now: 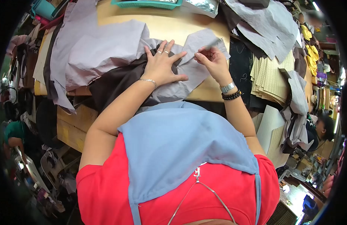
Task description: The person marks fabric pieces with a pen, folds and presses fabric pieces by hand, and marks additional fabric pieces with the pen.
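Note:
My left hand (163, 64) lies spread on a bunched piece of light grey and dark fabric, pressing it to the table. Beneath and beside that hand is the dark brown side of the cloth (117, 82). A light grey flap (197, 48) of fabric reaches to the right, under my right hand (214, 62). Thumb and forefinger of the right hand are pinched together just above the flap. A blurred greyish shape shows by those fingers, and what they hold is too small or smeared to name.
A wide grey cloth (106, 48) covers the table's left side. At the back stands a turquoise basket (147, 4). On the right are grey fabric pieces (269, 28) and a stack of cream patterned sheets (269, 80). Another person (323, 127) is at the far right.

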